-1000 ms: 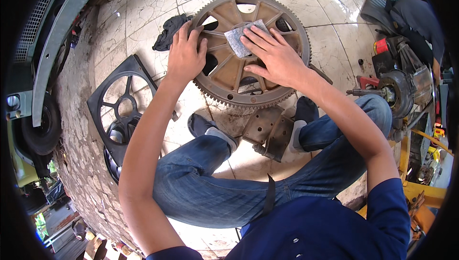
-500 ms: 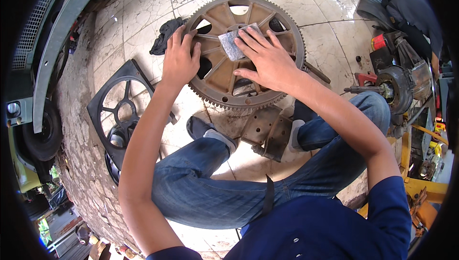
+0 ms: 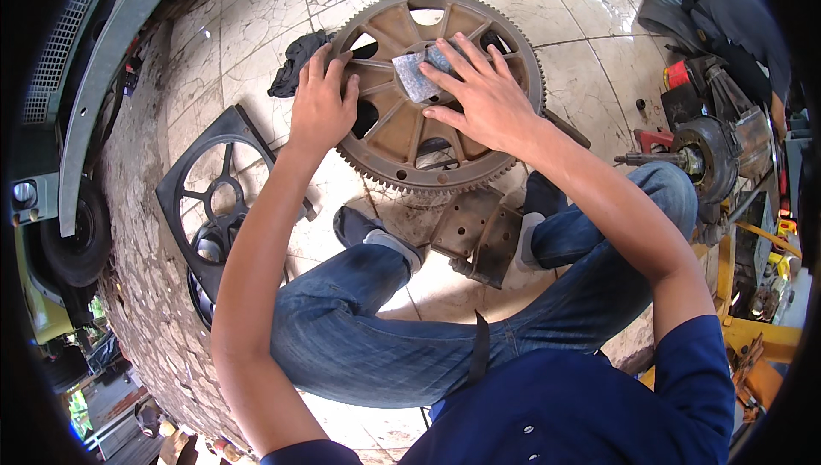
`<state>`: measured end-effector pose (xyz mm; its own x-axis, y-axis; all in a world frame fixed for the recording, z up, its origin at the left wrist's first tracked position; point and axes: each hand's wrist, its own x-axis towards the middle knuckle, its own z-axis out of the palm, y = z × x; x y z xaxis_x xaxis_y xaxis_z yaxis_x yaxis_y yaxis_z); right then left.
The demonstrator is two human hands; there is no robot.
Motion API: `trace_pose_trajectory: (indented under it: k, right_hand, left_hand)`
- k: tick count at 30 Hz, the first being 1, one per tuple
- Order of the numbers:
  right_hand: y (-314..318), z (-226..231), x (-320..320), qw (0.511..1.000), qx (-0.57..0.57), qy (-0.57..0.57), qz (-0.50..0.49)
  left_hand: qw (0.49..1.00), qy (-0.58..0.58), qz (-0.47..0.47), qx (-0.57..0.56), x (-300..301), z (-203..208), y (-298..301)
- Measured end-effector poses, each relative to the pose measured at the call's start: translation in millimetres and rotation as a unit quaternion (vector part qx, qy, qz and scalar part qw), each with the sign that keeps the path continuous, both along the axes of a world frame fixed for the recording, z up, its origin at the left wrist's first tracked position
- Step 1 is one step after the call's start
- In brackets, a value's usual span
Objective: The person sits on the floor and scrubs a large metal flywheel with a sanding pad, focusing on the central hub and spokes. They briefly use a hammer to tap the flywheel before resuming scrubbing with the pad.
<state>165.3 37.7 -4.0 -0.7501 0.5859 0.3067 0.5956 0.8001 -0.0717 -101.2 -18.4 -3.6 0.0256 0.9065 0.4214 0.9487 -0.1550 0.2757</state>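
A large toothed metal wheel with spokes, like a flywheel [image 3: 402,176], lies flat in front of me, its face brown and worn. My left hand [image 3: 321,106] rests on its left rim with fingers extended. On the hub lies a grey speckled sheet [image 3: 412,80], possibly sandpaper. My right hand [image 3: 486,99] is spread over the sheet's right part, fingertips pressing it flat against the wheel and hiding some of it. The thumb is stretched apart, below the sheet.
A black fan shroud [image 3: 175,183] lies left of the wheel, beside a black cloth [image 3: 297,63]. A rusty bracket [image 3: 466,224] sits between my feet. At right stand a hub assembly [image 3: 705,157] and a red-labelled can [image 3: 677,75]. A bar [image 3: 567,130] pokes out by the wheel.
My right hand has shifted slightly right and up over the hub, and the grey sheet has bent or turned a little under it. The left hand stays on the rim.
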Motion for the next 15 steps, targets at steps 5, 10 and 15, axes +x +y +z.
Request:
trace_pose_trajectory:
  k: [5, 10, 15]
  right_hand:
    - [0.8, 1.5, -1.1, 1.000, -0.016, 0.006, -0.005]
    - [0.0, -3.8, -1.6, 1.000, 0.001, 0.008, -0.005]
    - [0.8, -1.8, -3.9, 1.000, 0.005, 0.009, -0.003]
  left_hand:
    - [1.000, 0.009, -0.006, 0.004, -0.8, 0.8, 1.0]
    - [1.000, 0.005, -0.009, 0.007, -0.3, 1.2, 1.7]
    - [0.999, 0.030, 0.026, -0.020, 0.6, 3.3, -2.0]
